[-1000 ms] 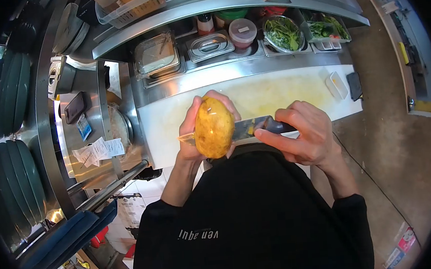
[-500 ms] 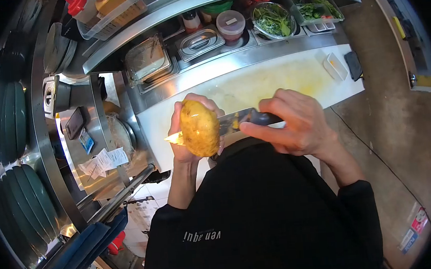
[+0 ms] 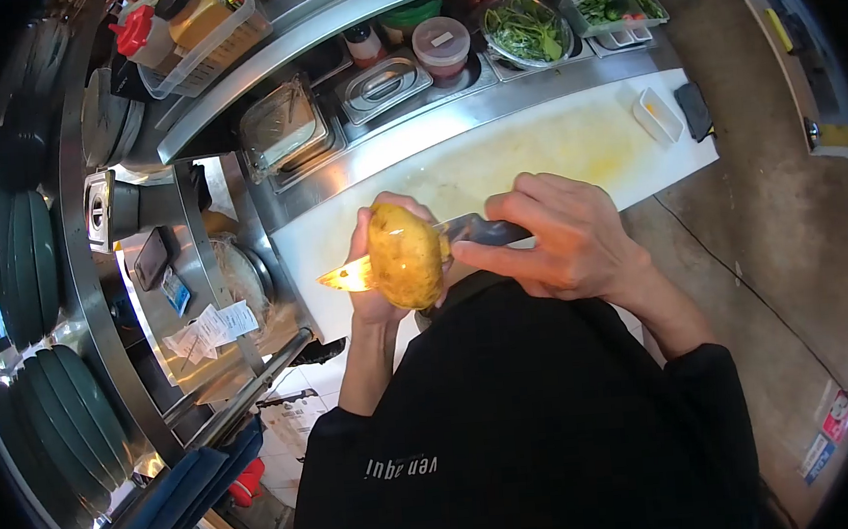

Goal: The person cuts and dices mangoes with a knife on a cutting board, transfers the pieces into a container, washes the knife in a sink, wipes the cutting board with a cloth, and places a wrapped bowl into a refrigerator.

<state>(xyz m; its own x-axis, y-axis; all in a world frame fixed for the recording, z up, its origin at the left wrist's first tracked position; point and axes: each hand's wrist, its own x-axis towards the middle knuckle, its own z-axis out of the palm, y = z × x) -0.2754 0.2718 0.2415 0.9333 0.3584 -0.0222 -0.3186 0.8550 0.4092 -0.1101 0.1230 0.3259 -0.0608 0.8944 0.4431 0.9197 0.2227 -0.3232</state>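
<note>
A yellow potato (image 3: 405,256) is held upright in my left hand (image 3: 376,302), whose fingers wrap round its far side. My right hand (image 3: 570,240) grips the dark handle of a knife (image 3: 486,231), thumb pressed forward along it. The blade lies across behind the potato, and its bright tip shows on the left side. A small yellow bit sits by the potato's right edge near the thumb. Below both hands is the white cutting board (image 3: 505,151).
Beyond the board are a lidded metal container (image 3: 385,87), a round tub (image 3: 441,47) and a bowl of greens (image 3: 526,31). A white tray (image 3: 658,116) and a dark phone-like object (image 3: 695,111) lie at the right. Receipts (image 3: 214,328) and stacked plates (image 3: 71,417) are left.
The knife has slid left, so more of its tip shows past the potato and less blade shows on the right. My right hand has come closer to the potato. The view has shifted and turned.
</note>
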